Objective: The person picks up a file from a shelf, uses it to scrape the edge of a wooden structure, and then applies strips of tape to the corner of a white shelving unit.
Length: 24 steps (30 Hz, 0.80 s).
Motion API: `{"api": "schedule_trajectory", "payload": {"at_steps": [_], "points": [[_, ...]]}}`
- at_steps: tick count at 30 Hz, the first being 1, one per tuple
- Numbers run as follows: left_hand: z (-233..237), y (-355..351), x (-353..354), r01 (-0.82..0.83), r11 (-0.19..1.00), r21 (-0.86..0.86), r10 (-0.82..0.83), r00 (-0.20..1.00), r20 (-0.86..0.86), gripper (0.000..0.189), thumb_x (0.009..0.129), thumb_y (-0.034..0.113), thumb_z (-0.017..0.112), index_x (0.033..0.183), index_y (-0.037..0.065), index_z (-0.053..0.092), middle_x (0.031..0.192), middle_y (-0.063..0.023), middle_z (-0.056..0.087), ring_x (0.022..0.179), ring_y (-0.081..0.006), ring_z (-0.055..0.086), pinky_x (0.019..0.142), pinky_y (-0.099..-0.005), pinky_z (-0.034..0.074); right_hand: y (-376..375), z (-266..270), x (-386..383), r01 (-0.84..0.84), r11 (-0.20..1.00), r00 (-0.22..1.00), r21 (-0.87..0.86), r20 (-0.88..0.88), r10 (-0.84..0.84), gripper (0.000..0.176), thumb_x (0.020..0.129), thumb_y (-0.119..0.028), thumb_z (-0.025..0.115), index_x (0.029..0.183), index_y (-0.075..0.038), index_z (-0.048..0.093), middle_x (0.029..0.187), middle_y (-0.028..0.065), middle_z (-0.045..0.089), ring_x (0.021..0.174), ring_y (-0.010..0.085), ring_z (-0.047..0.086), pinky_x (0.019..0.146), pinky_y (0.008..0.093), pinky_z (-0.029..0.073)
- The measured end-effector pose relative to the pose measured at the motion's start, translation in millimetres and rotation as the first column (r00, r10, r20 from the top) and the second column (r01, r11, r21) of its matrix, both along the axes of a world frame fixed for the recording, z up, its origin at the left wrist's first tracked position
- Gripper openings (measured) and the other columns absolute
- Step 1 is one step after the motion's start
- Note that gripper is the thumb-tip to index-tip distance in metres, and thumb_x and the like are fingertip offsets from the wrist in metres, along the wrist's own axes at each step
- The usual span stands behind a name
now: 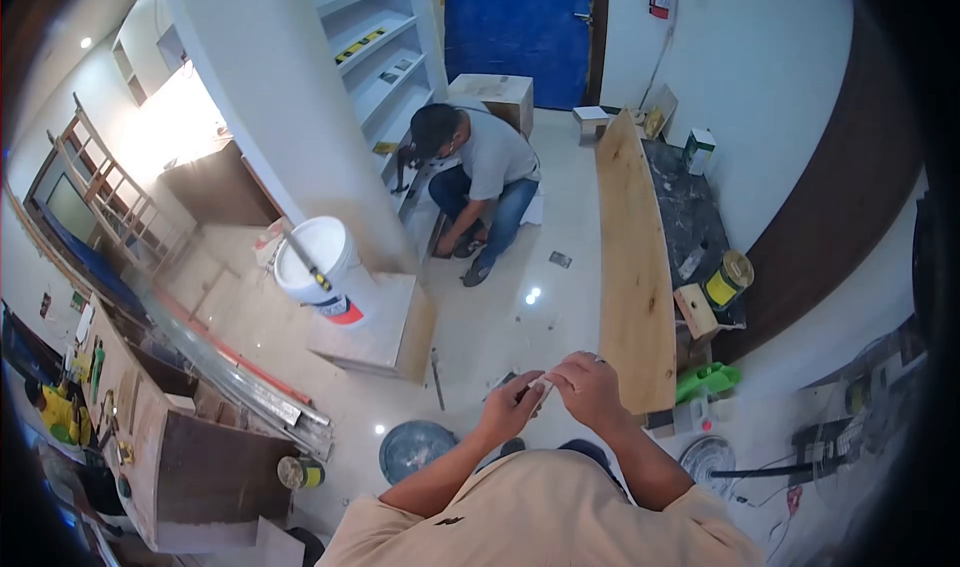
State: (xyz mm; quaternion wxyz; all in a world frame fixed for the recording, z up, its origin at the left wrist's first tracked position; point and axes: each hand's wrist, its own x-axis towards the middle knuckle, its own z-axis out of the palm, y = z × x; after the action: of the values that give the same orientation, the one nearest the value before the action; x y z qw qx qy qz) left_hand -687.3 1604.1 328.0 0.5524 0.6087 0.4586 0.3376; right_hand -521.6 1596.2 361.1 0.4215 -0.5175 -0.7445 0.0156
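My left hand (510,410) and my right hand (590,392) meet in front of my chest, fingers bent and closed. Between their fingertips is a small, thin whitish piece (543,384), too small to identify. Something dark shows at the left fingers, but I cannot make out what it is. Below my left hand, on the floor, sits a round grey-blue tub (418,451). A long wooden board (637,277) stretches away beyond my right hand.
A white bucket (318,267) with a tool across it stands on a box (385,332). A co-worker (485,172) crouches by white shelves (372,39). At right are a dark bench (680,197), a yellow-labelled can (729,279) and a fan (850,437). Metal strips (250,377) lie left.
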Motion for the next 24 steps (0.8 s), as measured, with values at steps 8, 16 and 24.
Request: {"api": "schedule_trajectory", "payload": {"at_steps": [8, 16, 24], "points": [[19.1, 172.4, 100.4, 0.085, 0.996, 0.023, -0.086, 0.996, 0.026, 0.036, 0.09, 0.018, 0.058, 0.121, 0.0, 0.052, 0.076, -0.0062, 0.064, 0.066, -0.0082, 0.056, 0.06, -0.0234, 0.045, 157.8, 26.6, 105.4, -0.056, 0.998, 0.997, 0.0, 0.054, 0.056, 0.008, 0.074, -0.016, 0.069, 0.073, -0.011, 0.063, 0.075, 0.0035, 0.059, 0.069, 0.0225, 0.059, 0.059, 0.0342, 0.048], [9.8, 329.9, 195.6, 0.021, 1.0, 0.009, -0.021, 1.0, -0.014, 0.039, 0.091, 0.018, 0.058, 0.124, 0.0, 0.049, 0.069, -0.0022, 0.061, 0.062, -0.0045, 0.049, 0.057, -0.0192, 0.038, 348.2, 17.9, 214.7, -0.242, 0.969, 0.967, -0.047, 0.069, 0.245, 0.008, 0.074, -0.019, 0.068, 0.074, -0.012, 0.063, 0.076, 0.0008, 0.058, 0.068, 0.0199, 0.06, 0.059, 0.0326, 0.048], [-2.2, 466.5, 253.3, -0.096, 0.993, -0.067, 0.105, 0.985, 0.137, 0.047, 0.09, 0.019, 0.06, 0.128, -0.003, 0.043, 0.081, -0.0018, 0.062, 0.072, -0.0048, 0.051, 0.063, -0.0199, 0.039, 518.9, 32.1, 272.9, -0.417, 0.909, 0.902, -0.018, 0.112, 0.416, 0.009, 0.076, -0.022, 0.068, 0.076, -0.014, 0.065, 0.079, 0.0003, 0.059, 0.068, 0.0201, 0.06, 0.058, 0.0314, 0.049]]}}
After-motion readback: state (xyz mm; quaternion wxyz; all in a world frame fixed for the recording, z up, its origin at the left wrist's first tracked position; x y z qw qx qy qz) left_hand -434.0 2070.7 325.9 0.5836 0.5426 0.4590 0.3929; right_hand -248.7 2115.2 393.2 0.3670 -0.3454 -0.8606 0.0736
